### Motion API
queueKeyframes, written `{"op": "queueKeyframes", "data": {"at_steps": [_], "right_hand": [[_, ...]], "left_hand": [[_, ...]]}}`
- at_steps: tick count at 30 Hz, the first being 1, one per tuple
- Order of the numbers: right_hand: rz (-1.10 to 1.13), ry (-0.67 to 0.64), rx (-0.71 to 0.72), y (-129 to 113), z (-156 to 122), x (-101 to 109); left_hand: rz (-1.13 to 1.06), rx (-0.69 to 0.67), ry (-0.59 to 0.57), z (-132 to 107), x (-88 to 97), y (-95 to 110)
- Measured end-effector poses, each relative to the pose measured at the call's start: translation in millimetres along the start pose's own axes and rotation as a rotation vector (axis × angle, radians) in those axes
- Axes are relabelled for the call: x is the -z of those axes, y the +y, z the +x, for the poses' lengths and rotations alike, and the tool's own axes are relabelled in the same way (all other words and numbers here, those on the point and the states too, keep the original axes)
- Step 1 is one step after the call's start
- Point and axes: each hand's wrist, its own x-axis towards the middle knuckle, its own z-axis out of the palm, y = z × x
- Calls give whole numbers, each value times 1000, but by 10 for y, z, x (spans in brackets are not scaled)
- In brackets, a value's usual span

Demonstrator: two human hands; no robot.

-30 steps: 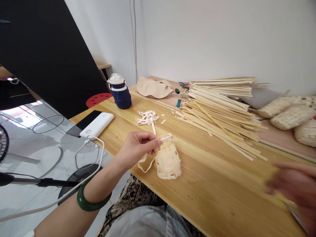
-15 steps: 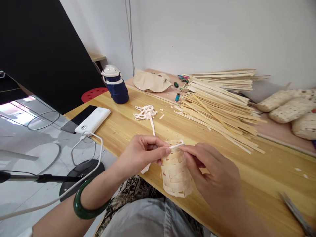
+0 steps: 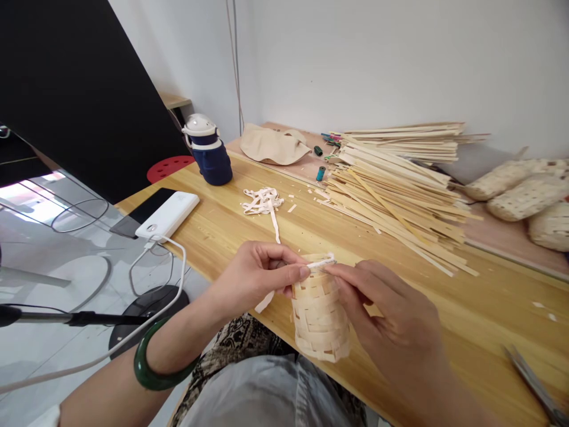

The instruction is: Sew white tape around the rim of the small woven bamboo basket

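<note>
A small woven bamboo basket [image 3: 319,320] stands near the front edge of the wooden table [image 3: 444,308]. My left hand [image 3: 258,276], with a green bangle on its wrist, pinches the basket's rim and a thin pale strip [image 3: 320,263] that runs along the top. My right hand [image 3: 391,320] grips the basket's right side, its fingertips on the same strip at the rim. A loose end of strip [image 3: 265,301] hangs down below my left hand.
A pile of long bamboo slats [image 3: 400,184] lies at the back. Offcut strips [image 3: 263,201], a blue bottle [image 3: 208,151], a white power bank [image 3: 168,215] with cable, a phone [image 3: 137,216], and finished woven pieces [image 3: 524,198] are around. Scissors [image 3: 533,382] lie at the right.
My right hand came in from the right edge and took hold of the basket's rim. The basket shifted slightly toward me and stands upright between both hands.
</note>
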Motion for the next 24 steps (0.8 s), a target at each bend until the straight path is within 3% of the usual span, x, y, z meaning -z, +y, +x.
{"op": "queueKeyframes", "data": {"at_steps": [4,12,24], "right_hand": [[24,-2,-35,-5,-6,7],[-83,6,88,22,10,25],[-33,-37,169,113,81,68]], "left_hand": [[5,-4,-8,9,-13,-3],[61,-19,12,-3,-35,3],[117,-15,1,1,6,-36]]}}
